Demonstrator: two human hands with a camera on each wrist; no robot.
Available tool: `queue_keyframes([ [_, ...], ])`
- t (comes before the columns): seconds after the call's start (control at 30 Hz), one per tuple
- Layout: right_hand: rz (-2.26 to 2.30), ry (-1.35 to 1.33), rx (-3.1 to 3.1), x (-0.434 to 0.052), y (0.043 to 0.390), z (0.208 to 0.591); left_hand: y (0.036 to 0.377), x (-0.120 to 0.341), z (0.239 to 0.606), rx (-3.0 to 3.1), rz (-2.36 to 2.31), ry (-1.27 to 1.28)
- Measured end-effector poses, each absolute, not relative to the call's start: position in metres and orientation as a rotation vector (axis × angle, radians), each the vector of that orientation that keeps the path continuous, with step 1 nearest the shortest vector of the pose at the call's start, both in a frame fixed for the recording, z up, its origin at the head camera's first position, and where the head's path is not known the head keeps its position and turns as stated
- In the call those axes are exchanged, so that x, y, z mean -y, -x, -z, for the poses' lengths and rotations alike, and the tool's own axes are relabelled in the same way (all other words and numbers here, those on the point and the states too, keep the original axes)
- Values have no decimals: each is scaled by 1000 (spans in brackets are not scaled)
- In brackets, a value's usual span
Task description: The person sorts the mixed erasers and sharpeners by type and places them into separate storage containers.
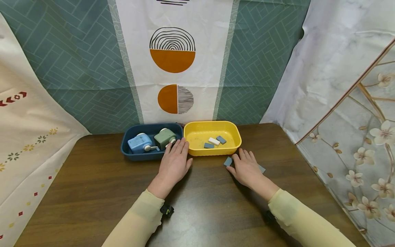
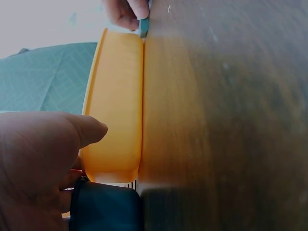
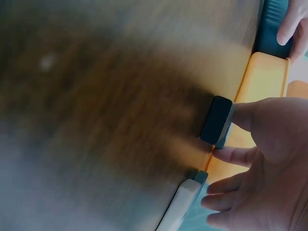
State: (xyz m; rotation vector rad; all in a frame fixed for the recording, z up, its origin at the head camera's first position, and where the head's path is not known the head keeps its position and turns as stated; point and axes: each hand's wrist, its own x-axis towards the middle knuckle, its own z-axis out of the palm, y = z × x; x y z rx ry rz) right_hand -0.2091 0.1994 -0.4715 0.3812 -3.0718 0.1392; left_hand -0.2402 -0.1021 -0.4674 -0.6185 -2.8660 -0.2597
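L hand [image 1: 174, 164] lies flat on table [image 1: 92, 192], fingers straight and spread, tips touching rim of blue tray [image 1: 129, 154] near its corner by the yellow tray [image 1: 234, 137]. Holds nothing.

R hand [image 1: 245, 169] on table just in front of yellow tray; thumb and forefinger pinch a small blue-grey block [image 1: 228, 161] (wrist view: block stands on edge, thumb pad against it, close to tray wall). A second pale block [image 1: 262, 168] lies on table at far side of R hand, partly hidden.

Yellow tray: three small blocks inside, two blue [image 1: 221, 139], one white [image 1: 214, 141]. Blue tray: a light-blue sharpener [image 1: 139, 143] and a green one [image 1: 164, 138], side by side.
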Motion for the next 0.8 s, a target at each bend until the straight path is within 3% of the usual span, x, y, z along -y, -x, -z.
queue_keyframes([
  [0.8, -145, -505, 2920, -209, 181, 454, 241, 103, 468, 2883, 264, 620],
])
